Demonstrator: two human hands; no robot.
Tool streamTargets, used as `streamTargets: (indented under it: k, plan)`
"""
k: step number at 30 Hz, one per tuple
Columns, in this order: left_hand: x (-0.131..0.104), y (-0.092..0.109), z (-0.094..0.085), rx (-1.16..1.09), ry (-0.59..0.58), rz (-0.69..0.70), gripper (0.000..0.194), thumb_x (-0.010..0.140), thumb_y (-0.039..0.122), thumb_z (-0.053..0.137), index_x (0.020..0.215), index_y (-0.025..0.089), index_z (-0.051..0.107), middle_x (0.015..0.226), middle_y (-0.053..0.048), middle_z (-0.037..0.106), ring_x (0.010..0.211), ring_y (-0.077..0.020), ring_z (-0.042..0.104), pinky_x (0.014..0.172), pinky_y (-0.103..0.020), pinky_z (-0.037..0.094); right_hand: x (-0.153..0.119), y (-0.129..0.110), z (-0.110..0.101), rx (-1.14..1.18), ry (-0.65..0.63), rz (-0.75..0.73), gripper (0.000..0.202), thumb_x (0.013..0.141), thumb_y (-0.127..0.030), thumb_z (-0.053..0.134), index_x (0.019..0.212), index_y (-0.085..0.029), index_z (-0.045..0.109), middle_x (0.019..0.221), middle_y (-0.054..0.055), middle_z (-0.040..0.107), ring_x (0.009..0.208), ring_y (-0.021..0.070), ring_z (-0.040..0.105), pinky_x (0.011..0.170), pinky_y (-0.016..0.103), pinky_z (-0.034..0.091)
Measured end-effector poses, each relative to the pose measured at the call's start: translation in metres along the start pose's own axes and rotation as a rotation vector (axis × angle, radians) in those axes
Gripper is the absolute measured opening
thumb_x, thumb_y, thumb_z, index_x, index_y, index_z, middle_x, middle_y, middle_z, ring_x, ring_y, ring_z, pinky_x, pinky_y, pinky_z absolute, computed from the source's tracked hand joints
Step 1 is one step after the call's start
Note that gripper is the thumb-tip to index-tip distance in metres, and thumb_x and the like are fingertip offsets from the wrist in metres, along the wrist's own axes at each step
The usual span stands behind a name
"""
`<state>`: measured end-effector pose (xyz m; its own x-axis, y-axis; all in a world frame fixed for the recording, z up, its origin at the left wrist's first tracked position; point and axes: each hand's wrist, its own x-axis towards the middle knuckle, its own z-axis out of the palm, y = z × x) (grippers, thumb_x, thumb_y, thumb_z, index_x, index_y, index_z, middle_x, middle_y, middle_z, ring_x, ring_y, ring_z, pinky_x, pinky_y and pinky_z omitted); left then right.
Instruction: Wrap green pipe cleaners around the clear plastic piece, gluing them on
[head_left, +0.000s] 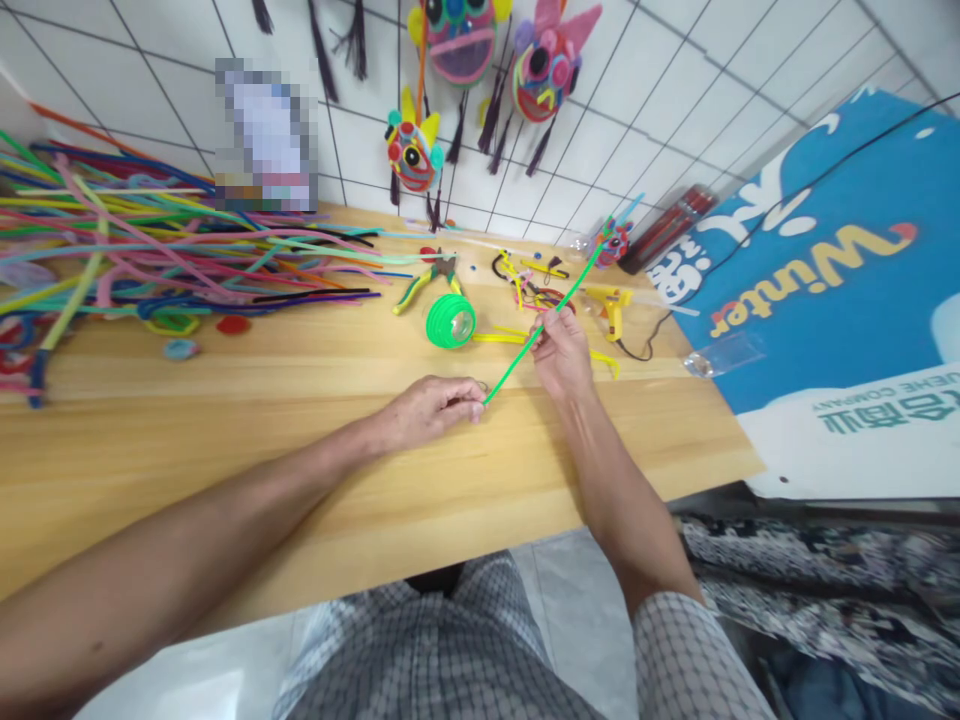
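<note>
A long green pipe cleaner (512, 362) slants up to the right between my hands. The fingertips of my left hand (435, 410) pinch its lower end, just above the table. Farther along, my right hand (561, 350) is closed around its middle, and the free end reaches toward the back of the table. Beyond my hands lies a round green coiled piece (444, 322) with a clear centre. Yellow pipe cleaners (499, 337) rest beside it. Pliers with green and yellow handles (427, 281) lie just behind.
Many coloured pipe cleaners (172, 240) are heaped at the left. A yellow glue gun (614, 308) with a cord sits at the right, near a dark red bottle (667, 230). Colourful masks (414, 150) hang on the white grid wall. A blue "Winter" board (847, 270) stands right of the table.
</note>
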<state>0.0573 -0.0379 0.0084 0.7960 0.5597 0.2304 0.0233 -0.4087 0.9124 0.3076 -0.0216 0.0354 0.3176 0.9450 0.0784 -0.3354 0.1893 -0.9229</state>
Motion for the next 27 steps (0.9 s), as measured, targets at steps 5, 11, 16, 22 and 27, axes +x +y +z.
streamTargets:
  k: [5,11,16,22,27]
  plan:
    - [0.0,-0.001,0.001,0.003,-0.05,-0.032,0.027,0.107,0.038,0.056,0.093,0.018,0.067,0.081,0.002,0.062,0.073,-0.0124,0.055,0.07,-0.023,0.042,0.006,0.001,-0.006,0.0,0.03,-0.004,0.035,0.084,-0.031,0.094,0.08,-0.025,0.06,0.072,-0.009,0.065,0.058,0.0065,0.056,0.052,0.017,0.047]
    - [0.0,0.001,0.002,0.005,-0.063,-0.027,0.025,0.106,0.037,0.057,0.091,0.019,0.064,0.076,0.004,0.057,0.069,-0.0117,0.05,0.067,-0.022,0.038,0.006,0.004,-0.007,-0.001,0.039,-0.052,0.04,0.08,-0.036,0.098,0.078,-0.024,0.06,0.069,-0.01,0.063,0.054,0.005,0.053,0.051,0.015,0.046]
    - [-0.001,0.0,0.003,0.006,-0.065,-0.045,0.023,0.105,0.036,0.059,0.09,0.019,0.064,0.074,0.004,0.055,0.068,-0.0116,0.048,0.065,-0.023,0.037,0.007,0.006,-0.007,-0.021,0.126,-0.048,0.042,0.083,-0.04,0.096,0.075,-0.024,0.057,0.067,-0.009,0.063,0.052,0.0048,0.052,0.049,0.016,0.045]
    - [0.001,0.0,0.004,-0.124,0.086,-0.086,0.032,0.103,0.045,0.064,0.086,0.018,0.067,0.082,0.0,0.067,0.077,-0.0144,0.061,0.075,-0.026,0.047,0.002,0.001,-0.004,-0.039,-0.003,0.013,0.041,0.079,-0.053,0.096,0.091,-0.027,0.067,0.076,-0.007,0.07,0.06,0.0086,0.061,0.054,0.02,0.051]
    - [0.003,0.002,0.001,-0.244,0.182,-0.093,0.039,0.101,0.055,0.069,0.089,0.018,0.069,0.086,-0.003,0.073,0.082,-0.0165,0.067,0.085,-0.029,0.052,-0.019,0.005,0.011,-0.165,-0.409,0.141,0.055,0.068,-0.066,0.101,0.089,-0.023,0.074,0.071,-0.006,0.067,0.058,0.0087,0.057,0.055,0.021,0.048]
